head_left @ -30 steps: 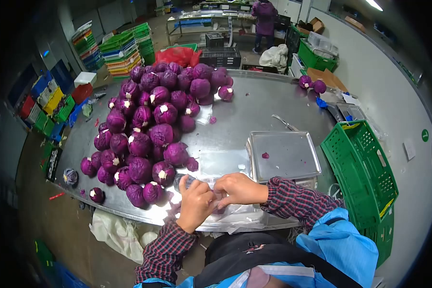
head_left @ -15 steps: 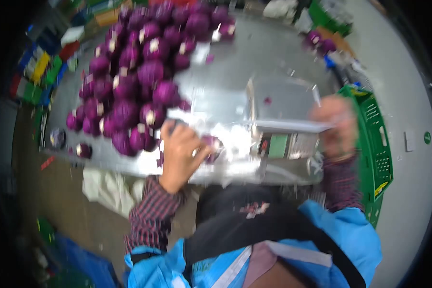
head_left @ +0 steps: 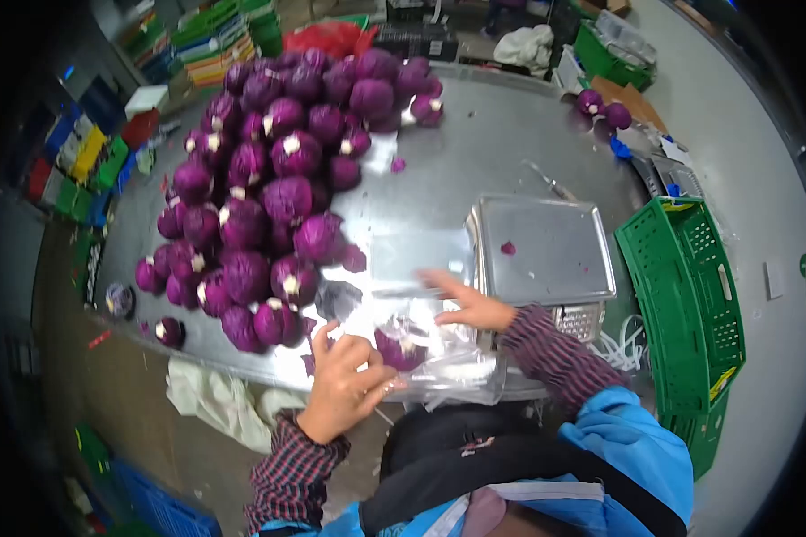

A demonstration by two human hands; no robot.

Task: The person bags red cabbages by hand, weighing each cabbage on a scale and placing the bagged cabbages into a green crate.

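Observation:
My left hand point(head_left: 345, 380) is at the near edge of the metal table, its fingers curled; what they grip, if anything, is hidden. Beside it lies a purple cabbage piece point(head_left: 398, 352), partly under clear plastic bags point(head_left: 457, 371). My right hand point(head_left: 475, 306) hovers over the clear plastic, palm down, fingers apart and blurred at the tips. Just beyond my left hand is a crumpled dark grey piece of plastic point(head_left: 338, 300). A large heap of red cabbages point(head_left: 287, 199) fills the table's left side. Right of the plastic stands a weighing scale point(head_left: 546, 255) with a leaf scrap on its pan.
Green crates point(head_left: 690, 295) stand along the right side. A knife point(head_left: 555, 186) lies beyond the scale, and two cabbages point(head_left: 604, 108) sit at the far right corner. White straps point(head_left: 622, 345) hang near the scale. White cloth point(head_left: 215, 394) lies below the table's near edge.
My right hand has swept left from the scale's right side to the clear plastic. My left hand stays near the table edge, fingers still curled. The view has shifted, putting the table lower.

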